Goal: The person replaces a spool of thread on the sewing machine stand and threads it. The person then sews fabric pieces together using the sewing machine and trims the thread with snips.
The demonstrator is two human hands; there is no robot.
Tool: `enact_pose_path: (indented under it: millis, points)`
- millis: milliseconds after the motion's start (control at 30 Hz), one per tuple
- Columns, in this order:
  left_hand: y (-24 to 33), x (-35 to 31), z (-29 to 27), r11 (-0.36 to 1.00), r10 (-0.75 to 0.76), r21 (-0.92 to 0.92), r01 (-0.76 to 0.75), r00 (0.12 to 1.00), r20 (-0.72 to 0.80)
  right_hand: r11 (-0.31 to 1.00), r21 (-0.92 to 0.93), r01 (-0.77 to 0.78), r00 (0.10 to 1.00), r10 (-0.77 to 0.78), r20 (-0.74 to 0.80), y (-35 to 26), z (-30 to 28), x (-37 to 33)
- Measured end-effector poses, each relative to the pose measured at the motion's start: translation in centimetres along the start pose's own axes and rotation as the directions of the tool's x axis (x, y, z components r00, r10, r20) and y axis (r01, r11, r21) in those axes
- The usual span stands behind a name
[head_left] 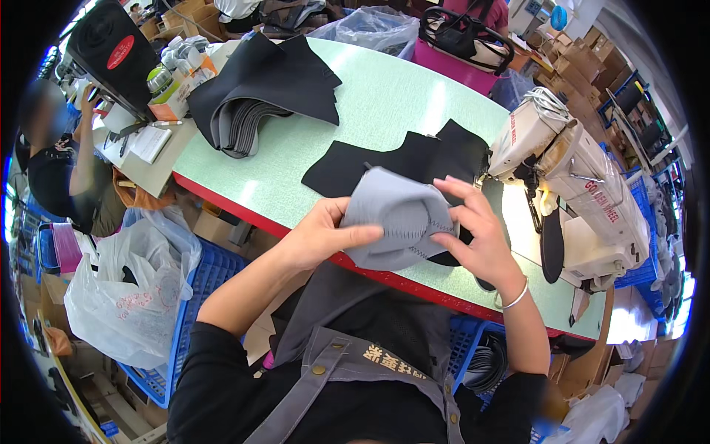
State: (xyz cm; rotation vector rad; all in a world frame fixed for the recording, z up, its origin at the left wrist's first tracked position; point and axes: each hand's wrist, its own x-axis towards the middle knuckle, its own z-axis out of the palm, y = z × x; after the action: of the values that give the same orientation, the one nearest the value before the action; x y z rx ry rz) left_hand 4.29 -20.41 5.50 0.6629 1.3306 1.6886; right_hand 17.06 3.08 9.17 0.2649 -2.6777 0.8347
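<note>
A curved grey fabric piece point(392, 218) with dark zigzag stitching is held up over the near edge of the table. My left hand point(322, 233) grips its left side, with the thumb on the face turned up to me and the fingers behind it. On its right side my right hand point(481, 237) pinches the piece near a stitched seam, the thumb against the seam and some fingers raised. Flat black fabric pieces point(407, 157) lie on the table just beyond, partly hidden by the grey piece and my right hand.
A sewing machine point(584, 196) stands at the right, its lamp lighting the table point(370, 81). Toward the back left lies a stack of black fabric pieces point(255, 100). A blue crate point(211, 285) with a white plastic bag point(129, 288) is at my left. Another person point(66, 163) sits far left.
</note>
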Motion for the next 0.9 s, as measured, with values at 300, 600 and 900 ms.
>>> enact_pose_path:
  millis: [300, 600, 900]
  points:
    - [-0.1, -1.9, 1.5, 0.924, 0.172, -0.379, -0.057, 0.945, 0.278, 0.963, -0.019, 0.268, 0.908, -0.260, -0.328, 0.6, 2.2, 1.6]
    - [-0.4, -1.5, 3.0, 0.991, 0.130, -0.060, -0.124, 0.984, 0.119, 0.896, -0.344, 0.280, 0.876, -0.385, -0.290, -4.3, 0.7, -3.6]
    - [-6.8, 0.2, 2.5, 0.787, 0.228, -0.617, 0.027, 0.915, 0.332, 0.760, -0.499, 0.417, 0.806, -0.563, -0.183, -6.7, 3.5, -6.7]
